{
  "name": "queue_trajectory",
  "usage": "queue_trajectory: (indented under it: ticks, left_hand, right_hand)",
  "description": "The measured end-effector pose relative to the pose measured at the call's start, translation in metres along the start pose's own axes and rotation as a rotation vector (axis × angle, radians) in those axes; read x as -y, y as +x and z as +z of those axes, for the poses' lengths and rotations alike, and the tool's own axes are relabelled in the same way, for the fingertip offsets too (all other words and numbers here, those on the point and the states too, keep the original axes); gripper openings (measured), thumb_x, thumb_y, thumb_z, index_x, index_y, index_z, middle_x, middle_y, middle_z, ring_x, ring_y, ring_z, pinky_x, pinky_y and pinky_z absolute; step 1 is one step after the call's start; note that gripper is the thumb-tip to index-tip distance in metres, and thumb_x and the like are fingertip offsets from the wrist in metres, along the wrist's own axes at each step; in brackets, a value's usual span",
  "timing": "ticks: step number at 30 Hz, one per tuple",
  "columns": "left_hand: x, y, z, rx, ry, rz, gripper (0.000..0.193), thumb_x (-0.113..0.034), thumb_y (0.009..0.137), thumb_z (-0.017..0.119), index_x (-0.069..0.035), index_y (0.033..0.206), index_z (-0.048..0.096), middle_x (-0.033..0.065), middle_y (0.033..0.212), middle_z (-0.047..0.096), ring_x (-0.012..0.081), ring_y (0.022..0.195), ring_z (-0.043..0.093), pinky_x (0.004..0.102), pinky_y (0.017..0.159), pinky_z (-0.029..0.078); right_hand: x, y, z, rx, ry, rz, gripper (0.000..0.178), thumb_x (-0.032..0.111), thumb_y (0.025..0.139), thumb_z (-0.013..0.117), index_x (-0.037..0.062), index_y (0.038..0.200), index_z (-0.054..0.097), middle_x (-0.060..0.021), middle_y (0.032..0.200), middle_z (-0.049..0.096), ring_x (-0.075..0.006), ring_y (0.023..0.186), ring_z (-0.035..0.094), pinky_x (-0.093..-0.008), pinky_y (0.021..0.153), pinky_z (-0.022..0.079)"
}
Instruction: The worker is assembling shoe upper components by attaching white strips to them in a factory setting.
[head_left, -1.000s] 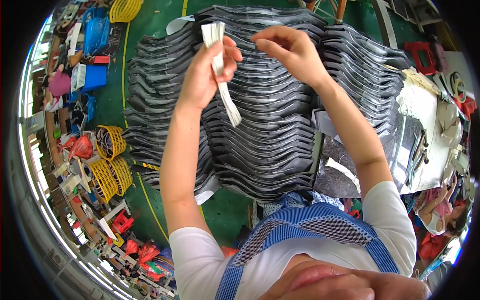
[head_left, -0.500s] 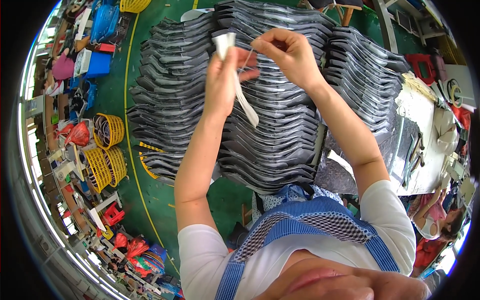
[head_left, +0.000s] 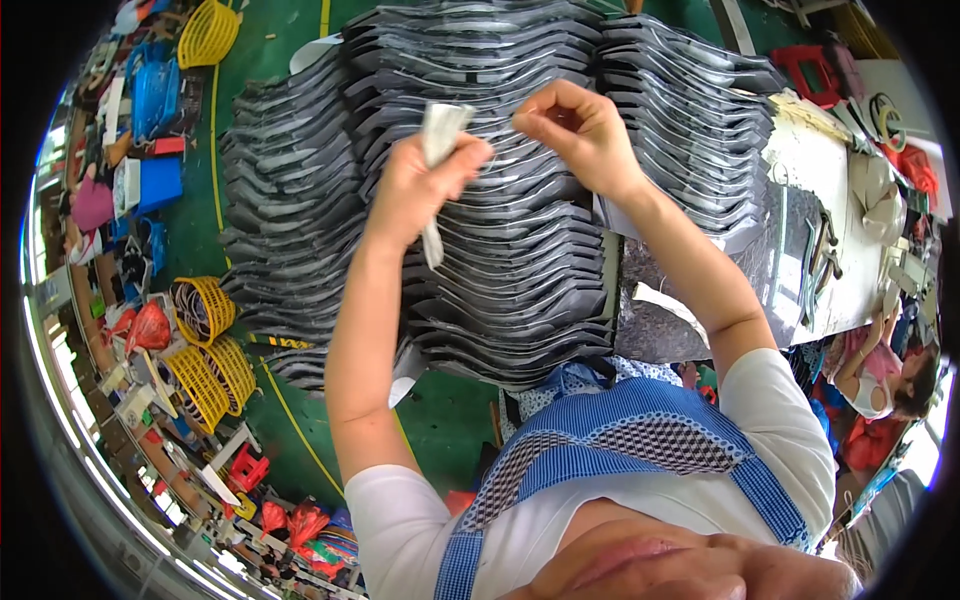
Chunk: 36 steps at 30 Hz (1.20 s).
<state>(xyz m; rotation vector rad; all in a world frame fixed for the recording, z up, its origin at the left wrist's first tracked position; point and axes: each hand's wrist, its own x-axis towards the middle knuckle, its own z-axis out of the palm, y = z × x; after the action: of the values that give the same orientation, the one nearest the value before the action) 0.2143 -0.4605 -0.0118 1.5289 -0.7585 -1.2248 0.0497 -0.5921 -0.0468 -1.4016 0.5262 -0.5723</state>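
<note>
My left hand (head_left: 412, 190) is closed round a folded bundle of white strips (head_left: 440, 130). The bundle's top stands above the fingers and its tail hangs below the palm. To the right of it, at about the same height, my right hand (head_left: 585, 135) is raised with thumb and forefinger pinched together. Whatever is between those fingertips is too small to make out. Beneath both hands lie long overlapping rows of dark grey, wavy curved pieces (head_left: 510, 260), spread over the table.
A white curved strip (head_left: 665, 305) lies on the dark mottled board (head_left: 650, 340) at the right. Beyond it are dark hand tools (head_left: 825, 250) on a pale tabletop. Yellow baskets (head_left: 200, 385) stand on the green floor at left. Another person (head_left: 875, 370) sits at far right.
My left hand has come down and slightly left with the white bundle, and its fingers have closed in. My right hand stays pinched, slightly lower. The view has shifted over the rows.
</note>
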Motion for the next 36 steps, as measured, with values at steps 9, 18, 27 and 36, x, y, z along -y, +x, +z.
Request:
queue_trajectory:
  ticks: [9,18,27,36]
  left_hand:
    - [0.012,0.099,-0.054,-0.432,0.568,0.108,0.024,-0.027,0.078,0.076,-0.004,0.085,0.072,0.0035,0.069,0.067,0.0099,0.061,0.058,0.0253,0.059,0.044]
    - [0.004,0.135,-0.056,-0.514,0.964,0.174,0.023,-0.030,0.074,0.076,-0.008,0.082,0.072,0.0058,0.073,0.070,0.0219,0.067,0.067,0.0326,0.065,0.051]
    - [-0.021,0.145,-0.089,-0.613,1.193,0.099,0.026,-0.035,0.072,0.077,-0.011,0.080,0.070,0.0039,0.075,0.069,0.0216,0.070,0.067,0.0325,0.064,0.051]
    - [-0.050,0.066,-0.042,0.041,-0.281,0.123,0.023,-0.024,0.096,0.050,-0.005,0.108,0.054,0.0045,0.083,0.058,0.0046,0.060,0.043,0.0181,0.048,0.030]
  right_hand:
    - [-0.061,0.078,-0.061,-0.341,-0.689,-0.233,0.014,0.020,0.084,0.068,0.0062,0.088,0.068,-0.0016,0.071,0.060,-0.0116,0.063,0.056,-0.0262,0.059,0.045]
    - [-0.056,0.087,-0.054,-0.394,-0.960,-0.238,0.018,0.024,0.078,0.070,0.0072,0.079,0.064,-0.0043,0.074,0.060,-0.0213,0.066,0.061,-0.0328,0.059,0.048]
    - [-0.055,0.090,-0.061,-0.428,-0.877,-0.190,0.027,0.021,0.078,0.070,0.0040,0.091,0.053,-0.0086,0.066,0.061,-0.0232,0.060,0.062,-0.0330,0.059,0.049]
    - [0.007,0.072,-0.018,-0.093,-0.225,-0.189,0.014,0.009,0.087,0.064,0.0015,0.099,0.065,0.0005,0.083,0.065,-0.0046,0.073,0.056,-0.0192,0.070,0.046]
